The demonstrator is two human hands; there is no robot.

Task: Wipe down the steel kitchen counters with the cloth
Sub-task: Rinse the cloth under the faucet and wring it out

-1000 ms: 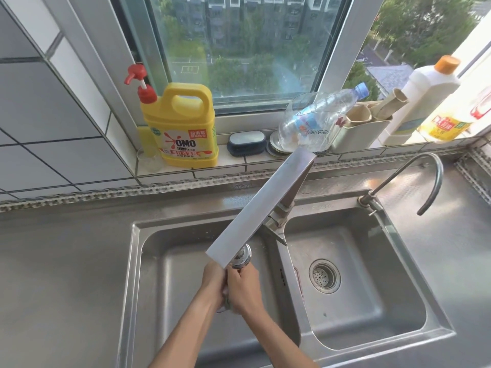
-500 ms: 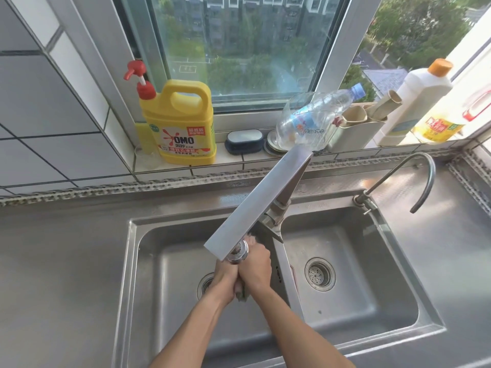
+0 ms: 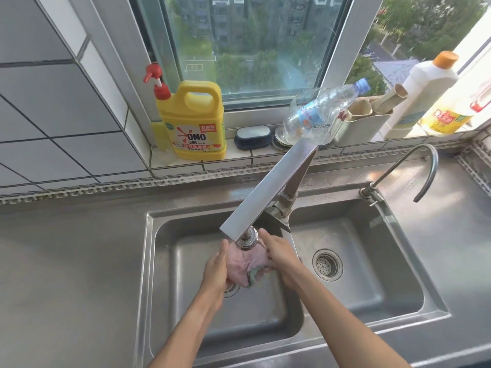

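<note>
Your left hand (image 3: 216,266) and right hand (image 3: 279,257) both squeeze the cloth (image 3: 249,264) between them, right under the tap (image 3: 247,239). It looks soft, wet and floppy, so bunch it up. The worktop (image 3: 66,261) lies beyond your grip.

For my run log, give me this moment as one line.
step: rinsing | both hands, left hand and right hand, hold cloth | under faucet | counters unwiped

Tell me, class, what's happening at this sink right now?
A person holds a pinkish cloth in both hands, left hand and right hand, under the spout of the big steel faucet over the left basin. It looks like rinsing before wiping; running water isn't clearly visible. The steel counter hasn't been wiped yet.
</note>
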